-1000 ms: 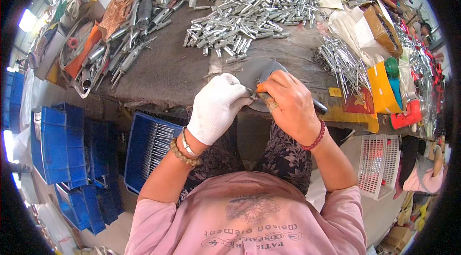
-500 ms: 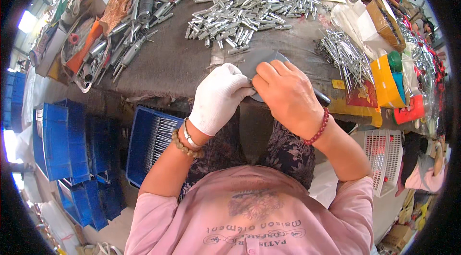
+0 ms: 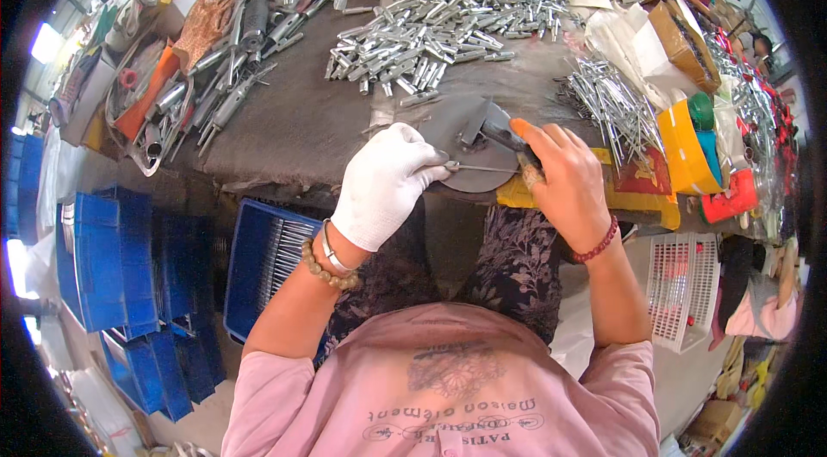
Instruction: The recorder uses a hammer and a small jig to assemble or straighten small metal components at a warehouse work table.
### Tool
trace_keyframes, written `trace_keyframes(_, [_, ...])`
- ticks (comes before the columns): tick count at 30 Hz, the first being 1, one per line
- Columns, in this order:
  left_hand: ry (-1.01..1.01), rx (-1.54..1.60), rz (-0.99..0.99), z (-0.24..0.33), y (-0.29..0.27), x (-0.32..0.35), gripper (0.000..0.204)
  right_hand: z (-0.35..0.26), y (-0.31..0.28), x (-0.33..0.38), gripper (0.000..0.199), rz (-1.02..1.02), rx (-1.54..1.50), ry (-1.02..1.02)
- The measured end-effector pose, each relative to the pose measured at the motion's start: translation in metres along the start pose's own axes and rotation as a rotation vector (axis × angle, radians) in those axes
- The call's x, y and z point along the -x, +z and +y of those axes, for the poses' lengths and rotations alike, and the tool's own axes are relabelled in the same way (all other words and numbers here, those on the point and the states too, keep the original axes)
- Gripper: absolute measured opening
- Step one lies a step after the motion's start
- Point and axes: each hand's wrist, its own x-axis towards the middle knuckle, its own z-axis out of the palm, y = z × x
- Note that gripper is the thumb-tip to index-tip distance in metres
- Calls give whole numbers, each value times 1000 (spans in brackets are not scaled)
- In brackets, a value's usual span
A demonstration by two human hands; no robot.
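My left hand [image 3: 381,188], in a white glove, pinches one end of a thin metal rod [image 3: 488,168]. The rod lies level across a grey round plate [image 3: 465,182] at the table's near edge. My bare right hand [image 3: 568,188] is closed around the dark handle of what looks like a hammer [image 3: 501,126]. Its head is over the far part of the plate, beyond the rod. The right fingers cover much of the handle and the rod's right end.
A large heap of metal tubular parts [image 3: 448,5] lies beyond the plate, with thin rods [image 3: 612,104] piled at the right. Tools and an orange glove [image 3: 207,26] are at the left. Blue bins [image 3: 112,259] stand below left, a white basket [image 3: 683,289] below right.
My right hand has moved right, away from the left, and now grips the dark tool that lay beside it. The rod and more of the plate have come into view.
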Motion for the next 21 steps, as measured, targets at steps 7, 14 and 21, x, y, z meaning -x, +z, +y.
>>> trace_keyframes(7, [0,7,19,1,1,0,15,-25,-14,19,58,204,-223,-29])
trace_keyframes(14, [31,-7,13,-2,1,-1,20,-40,-14,25,61,134,-165,-92])
trace_keyframes(21, [60,49,9,-9,1,-1,17,-28,-15,11,59,185,-372,96])
